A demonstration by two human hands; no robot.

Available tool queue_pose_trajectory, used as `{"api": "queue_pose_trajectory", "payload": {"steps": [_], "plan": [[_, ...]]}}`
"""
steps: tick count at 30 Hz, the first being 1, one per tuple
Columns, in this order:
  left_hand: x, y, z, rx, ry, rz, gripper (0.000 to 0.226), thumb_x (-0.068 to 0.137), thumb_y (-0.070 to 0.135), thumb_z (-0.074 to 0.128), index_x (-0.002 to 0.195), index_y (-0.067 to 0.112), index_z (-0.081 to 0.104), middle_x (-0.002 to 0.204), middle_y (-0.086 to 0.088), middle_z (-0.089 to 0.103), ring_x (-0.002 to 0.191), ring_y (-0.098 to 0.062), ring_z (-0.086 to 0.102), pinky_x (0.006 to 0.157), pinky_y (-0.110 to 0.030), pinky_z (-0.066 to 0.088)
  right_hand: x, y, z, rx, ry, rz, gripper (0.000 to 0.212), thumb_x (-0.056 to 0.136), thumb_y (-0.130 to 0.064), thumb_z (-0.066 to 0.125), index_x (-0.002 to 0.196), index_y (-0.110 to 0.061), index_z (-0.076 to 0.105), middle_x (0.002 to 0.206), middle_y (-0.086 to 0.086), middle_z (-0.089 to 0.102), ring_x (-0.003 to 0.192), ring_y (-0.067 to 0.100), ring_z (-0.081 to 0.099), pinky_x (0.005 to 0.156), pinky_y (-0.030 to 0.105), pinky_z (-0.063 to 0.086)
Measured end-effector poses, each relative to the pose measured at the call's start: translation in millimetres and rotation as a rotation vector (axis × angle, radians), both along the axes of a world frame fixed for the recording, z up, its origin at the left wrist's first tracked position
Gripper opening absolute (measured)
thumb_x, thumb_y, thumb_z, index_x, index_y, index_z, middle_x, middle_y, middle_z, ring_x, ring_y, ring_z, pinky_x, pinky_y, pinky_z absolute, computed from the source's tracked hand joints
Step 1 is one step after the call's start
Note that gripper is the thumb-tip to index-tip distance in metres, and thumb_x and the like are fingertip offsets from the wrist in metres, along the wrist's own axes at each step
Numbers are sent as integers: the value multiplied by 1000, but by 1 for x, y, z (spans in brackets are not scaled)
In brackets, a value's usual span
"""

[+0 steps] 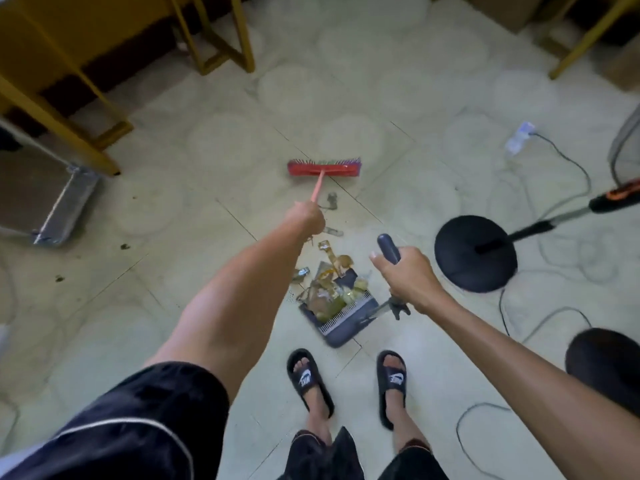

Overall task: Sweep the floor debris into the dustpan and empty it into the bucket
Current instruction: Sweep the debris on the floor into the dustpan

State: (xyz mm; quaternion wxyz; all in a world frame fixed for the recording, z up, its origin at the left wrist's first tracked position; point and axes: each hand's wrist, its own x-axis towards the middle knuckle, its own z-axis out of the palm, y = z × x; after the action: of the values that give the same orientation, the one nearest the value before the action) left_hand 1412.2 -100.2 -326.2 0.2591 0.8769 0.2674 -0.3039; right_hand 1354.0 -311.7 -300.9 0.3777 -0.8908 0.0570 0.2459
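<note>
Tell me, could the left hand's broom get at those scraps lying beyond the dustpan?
Probably yes: the broom head sits beyond the scraps, with bare floor between, so the left hand could drag them toward the dustpan.

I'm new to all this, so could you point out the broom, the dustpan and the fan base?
broom [325, 167]: head view, red brush head.
dustpan [341, 332]: head view, grey back wall.
fan base [475, 253]: head view, black round disc.

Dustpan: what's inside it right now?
The dustpan holds a heap of crumpled wrappers, yellowish and clear, spilling over its front lip. The pan floor beneath the heap is covered, so finer dirt cannot be judged.
</note>
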Motion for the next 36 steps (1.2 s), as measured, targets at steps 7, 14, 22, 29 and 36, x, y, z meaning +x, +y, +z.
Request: {"api": "queue_pose_trajectory", "payload": {"steps": [7,14,22,29,36], "plan": [[-59,32,-30,57,223,-113,44,96,10,50,139,3,44,94,-7,60,47,-10,46,32,-19,38,-19,20,-2,-10,-13,-36,44,87,-44,59,56,-16,48,48,-3,48,28,7,42,32,18,32],[-149,28,-20,-55,512,-8,36,85,4,46,121,3,44,65,-6,58,25,-12,45,34,-20,40,-31,48,6,86,-38,23,43,91,-36,61,55,-18,47,50,-4,46,36,8,42,30,9,28],[-208,-62,24,-283,569,59,48,85,1,44,132,7,37,73,-11,60,57,-24,57,61,-34,54,-29,46,13,173,-59,124,35,89,-14,60,56,-16,47,51,-3,46,40,9,43,32,9,31],[-201,-86,53,-209,572,154,15,82,6,49,96,2,53,65,-5,60,42,-15,55,38,-21,46,-34,21,23,240,-58,324,30,89,-16,61,60,-14,52,52,-3,49,36,-3,49,35,7,34],[-215,-79,98,-247,515,226,34,79,-1,42,112,6,42,61,-11,61,22,-13,48,31,-21,44,-37,28,57,248,-88,518,28,88,-23,62,76,3,62,63,7,53,54,21,55,52,39,55]]}}
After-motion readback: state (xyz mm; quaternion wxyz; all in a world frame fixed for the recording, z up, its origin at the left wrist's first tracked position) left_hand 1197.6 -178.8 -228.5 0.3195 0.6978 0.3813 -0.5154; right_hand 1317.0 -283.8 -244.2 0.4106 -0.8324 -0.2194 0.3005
